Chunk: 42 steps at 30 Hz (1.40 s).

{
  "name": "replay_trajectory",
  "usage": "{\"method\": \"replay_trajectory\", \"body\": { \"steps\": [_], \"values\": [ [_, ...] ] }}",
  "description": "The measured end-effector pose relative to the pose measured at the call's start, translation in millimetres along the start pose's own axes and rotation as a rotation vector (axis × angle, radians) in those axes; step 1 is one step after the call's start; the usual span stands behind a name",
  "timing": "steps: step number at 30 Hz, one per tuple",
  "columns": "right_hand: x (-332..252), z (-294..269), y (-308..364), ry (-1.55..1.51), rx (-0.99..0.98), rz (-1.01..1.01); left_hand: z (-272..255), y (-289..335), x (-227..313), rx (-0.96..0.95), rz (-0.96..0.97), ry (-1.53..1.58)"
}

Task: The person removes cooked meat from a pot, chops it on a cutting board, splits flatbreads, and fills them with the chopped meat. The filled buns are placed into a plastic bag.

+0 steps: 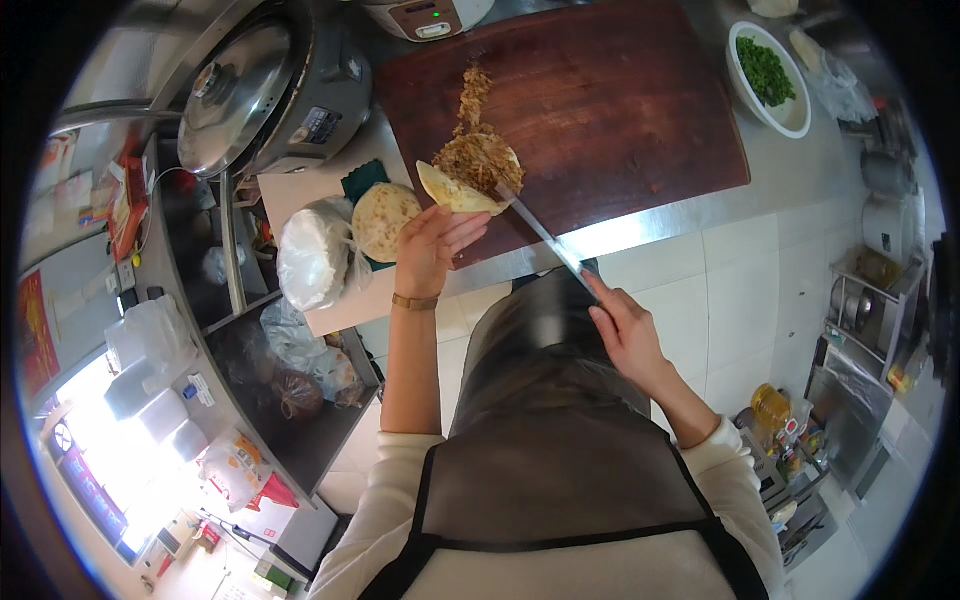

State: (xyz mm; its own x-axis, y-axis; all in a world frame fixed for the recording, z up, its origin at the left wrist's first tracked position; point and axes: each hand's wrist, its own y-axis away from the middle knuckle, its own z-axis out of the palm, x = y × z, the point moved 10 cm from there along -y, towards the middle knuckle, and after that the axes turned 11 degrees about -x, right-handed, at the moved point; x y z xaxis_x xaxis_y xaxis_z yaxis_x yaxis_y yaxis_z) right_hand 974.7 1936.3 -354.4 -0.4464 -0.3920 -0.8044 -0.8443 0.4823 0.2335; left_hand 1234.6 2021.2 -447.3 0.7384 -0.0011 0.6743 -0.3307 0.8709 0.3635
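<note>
My left hand (438, 240) holds a split flatbread (452, 194) at the near left edge of a cutting board. Its fingers stretch under the bread, and the thumb is mostly hidden. Brown chopped filling, likely meat, (476, 160) lies heaped against the opened bread, with a narrow trail leading to the far side. In my right hand (626, 328) is a knife (548, 238), gripped by its handle. The tip of its blade reaches the filling beside the bread. A whole round flatbread (386, 222) rests on a dark green cloth, left of my left hand.
The reddish-brown cutting board (620, 110) covers much of the steel counter (790, 185). Far left stands a large lidded cooker (320, 110); another appliance (428, 18) is behind the board. A white bowl of chopped greens (768, 75) sits far right. A plastic bag (312, 258) lies near left.
</note>
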Motion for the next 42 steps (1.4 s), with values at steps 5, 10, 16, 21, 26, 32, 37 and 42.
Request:
{"method": "replay_trajectory", "body": {
  "steps": [5,10,16,21,26,32,37,42],
  "values": [
    [46,71,-20,-1.499,-0.308,0.511,-12,0,-5,0.004,-0.032,0.101],
    [58,83,-4,-1.643,-0.519,0.661,-17,-1,-6,0.117,-0.062,-0.032],
    [97,-45,-59,-0.62,-0.171,0.273,-18,18,16,0.385,-0.038,-0.41],
    [30,-103,-178,0.485,-0.106,-0.245,-20,47,12,0.519,0.052,-0.247],
    [-42,-66,-281,0.82,-0.249,-0.692,-21,60,6,0.669,0.151,-0.201],
    [-68,-36,-321,0.944,-0.468,-1.075,-29,66,-6,0.739,0.278,-0.016],
    [-53,-51,-303,0.953,-0.453,-1.189,-29,62,-7,0.71,0.307,0.019],
    [-13,-77,-267,0.853,-0.319,-1.086,-6,41,4,0.695,0.173,-0.292]
  ]
}}
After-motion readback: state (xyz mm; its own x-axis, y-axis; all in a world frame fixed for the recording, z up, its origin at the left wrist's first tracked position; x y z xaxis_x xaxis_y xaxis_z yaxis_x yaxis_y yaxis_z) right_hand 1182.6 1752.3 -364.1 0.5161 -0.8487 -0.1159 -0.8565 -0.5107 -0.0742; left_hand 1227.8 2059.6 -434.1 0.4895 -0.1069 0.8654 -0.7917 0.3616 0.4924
